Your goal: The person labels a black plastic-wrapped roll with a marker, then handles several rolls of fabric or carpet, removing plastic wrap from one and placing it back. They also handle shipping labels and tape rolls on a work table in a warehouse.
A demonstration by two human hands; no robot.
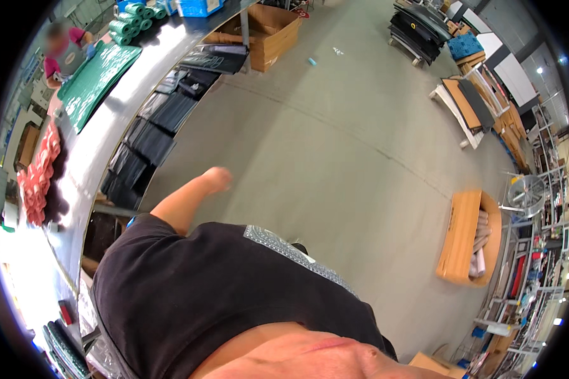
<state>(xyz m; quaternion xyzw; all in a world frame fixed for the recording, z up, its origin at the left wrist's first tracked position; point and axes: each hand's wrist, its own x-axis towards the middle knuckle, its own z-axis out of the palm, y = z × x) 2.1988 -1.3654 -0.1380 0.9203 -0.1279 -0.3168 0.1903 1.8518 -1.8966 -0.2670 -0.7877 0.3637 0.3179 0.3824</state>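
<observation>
My left hand (220, 179) swings out over the grey concrete floor (335, 139), away from the table, at the end of my bare forearm. It is blurred by motion; its fingers look curled in and nothing shows in them. My black T-shirt (221, 297) fills the lower middle of the view. My right hand is out of sight. Nearest to my left hand are the black mats (146, 140) stacked on the shelf under the long metal table (114, 120).
On the table lie a green mat (95, 79), green rolls (133, 22) and a stack of red pieces (39, 174). Another person (66, 54) sits at its far end. A cardboard box (265, 31), a wooden crate of rolls (468, 237), pallets of sheets (420, 28) and shelving (537, 252) stand around.
</observation>
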